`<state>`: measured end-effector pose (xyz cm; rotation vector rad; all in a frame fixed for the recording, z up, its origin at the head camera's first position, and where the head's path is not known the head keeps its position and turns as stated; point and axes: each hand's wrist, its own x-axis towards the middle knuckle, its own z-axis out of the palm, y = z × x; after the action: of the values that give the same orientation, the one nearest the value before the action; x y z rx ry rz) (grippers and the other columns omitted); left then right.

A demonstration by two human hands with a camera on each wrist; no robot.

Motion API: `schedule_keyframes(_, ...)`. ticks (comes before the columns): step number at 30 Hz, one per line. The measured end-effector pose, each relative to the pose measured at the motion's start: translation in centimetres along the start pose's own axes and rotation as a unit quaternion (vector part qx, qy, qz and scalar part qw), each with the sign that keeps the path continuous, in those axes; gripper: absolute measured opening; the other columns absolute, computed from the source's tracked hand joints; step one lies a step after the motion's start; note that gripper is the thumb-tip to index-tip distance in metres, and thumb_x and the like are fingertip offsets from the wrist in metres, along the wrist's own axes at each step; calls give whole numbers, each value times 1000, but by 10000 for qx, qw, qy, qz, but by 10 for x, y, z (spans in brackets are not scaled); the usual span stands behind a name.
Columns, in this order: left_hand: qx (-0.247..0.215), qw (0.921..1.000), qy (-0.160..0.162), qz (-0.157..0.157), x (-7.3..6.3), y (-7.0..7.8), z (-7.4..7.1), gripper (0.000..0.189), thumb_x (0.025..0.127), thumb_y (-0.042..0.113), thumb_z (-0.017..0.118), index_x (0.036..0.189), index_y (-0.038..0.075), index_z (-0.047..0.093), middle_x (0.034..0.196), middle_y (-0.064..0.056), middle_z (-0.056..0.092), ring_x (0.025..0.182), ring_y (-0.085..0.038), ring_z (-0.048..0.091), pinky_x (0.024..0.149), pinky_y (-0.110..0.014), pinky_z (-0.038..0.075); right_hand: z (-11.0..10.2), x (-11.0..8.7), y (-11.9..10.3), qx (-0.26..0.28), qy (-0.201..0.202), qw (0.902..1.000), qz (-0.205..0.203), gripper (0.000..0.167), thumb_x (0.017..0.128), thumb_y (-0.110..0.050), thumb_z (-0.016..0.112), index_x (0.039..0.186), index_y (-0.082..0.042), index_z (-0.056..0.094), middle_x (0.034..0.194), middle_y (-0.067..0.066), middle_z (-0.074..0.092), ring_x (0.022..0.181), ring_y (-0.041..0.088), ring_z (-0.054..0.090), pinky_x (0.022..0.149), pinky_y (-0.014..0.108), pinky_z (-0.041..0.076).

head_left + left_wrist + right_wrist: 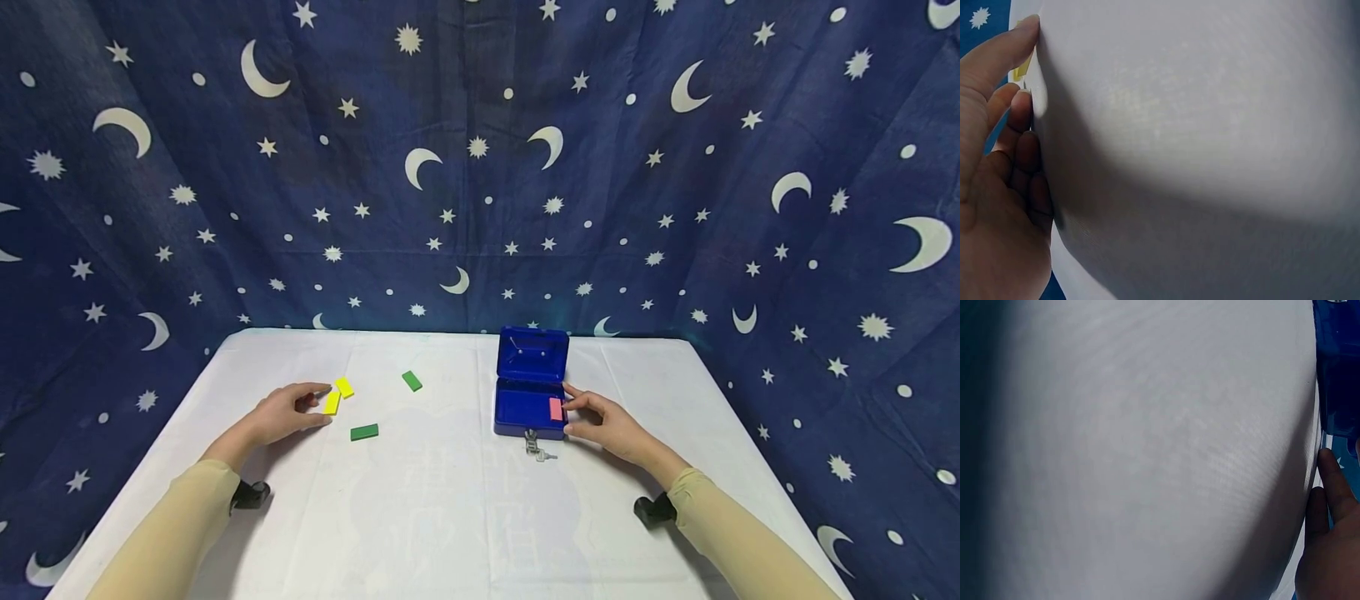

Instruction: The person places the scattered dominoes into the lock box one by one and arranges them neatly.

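Note:
My left hand (285, 414) reaches in from the left, thumb and forefinger spread on either side of a small yellow block (332, 403). Touching that block at its upper corner is a second yellow block (344, 387). The left wrist view has the thumb partly covering a bit of yellow block (1021, 69), the other fingers loosely bent. On the right, a blue metal cash box (517, 407) stands with its lid raised. A pink block (556, 409) lies inside against the right wall. My right hand (611, 427) has its fingertips along that side, thumb near the front corner.
Two green blocks, one farther back (412, 381) and one nearer (364, 432), lie between the left hand and the box. Small keys (546, 456) hang at the box's front latch (531, 441). A dark star-and-moon curtain (480, 208) surrounds the white-covered table (420, 517).

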<state>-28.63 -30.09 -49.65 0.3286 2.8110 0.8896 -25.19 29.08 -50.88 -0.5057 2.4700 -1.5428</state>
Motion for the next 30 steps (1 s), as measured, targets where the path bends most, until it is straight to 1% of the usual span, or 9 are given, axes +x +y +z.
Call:
schedule_keyframes(3,-1,10000,-3,-2,0,-2,1,69,88,39,81,144,7,57,104,-4,55,99,-24,47,84,-43,38,0,0,1,26,-6,10000,-6,33,94,-16,76,123,-5,64,163,6,34,153,33,23,119,53,21)
schedule_keyframes(6,-55,10000,-2,21,0,-3,1,69,88,39,81,144,7,56,106,-4,56,100,-24,47,85,-42,38,0,1,2,35,-8,9999,-98,31,94,-15,76,121,-6,64,163,6,35,152,34,24,119,53,21)
schedule_keyframes(13,-61,10000,-16,51,-2,1,0,67,89,39,80,143,6,57,105,-5,55,98,-24,47,83,-42,37,-2,-1,2,-32,-9,9999,-143,34,93,-23,78,120,-8,65,163,6,36,152,34,25,119,53,21)
schedule_keyframes(16,-48,10000,-40,67,-3,3,-1,67,89,39,80,143,5,57,105,-5,55,98,-24,46,82,-42,37,-2,0,3,-36,4,9999,-137,33,93,-22,78,120,-7,65,163,6,36,152,34,25,119,53,21)
schedule_keyframes(20,-56,10000,-10,20,-3,3,-1,67,88,40,80,142,8,58,105,-4,55,98,-24,46,82,-42,36,-1,0,4,-58,30,9999,-150,32,93,-20,77,120,-8,65,163,6,36,152,34,25,119,54,21)
schedule_keyframes(30,-24,9999,15,164,-4,2,0,61,89,38,80,140,11,60,103,-4,53,95,-23,45,78,-41,34,0,0,3,14,24,9999,-168,32,94,-18,76,121,-7,65,163,6,35,152,35,25,118,54,21)
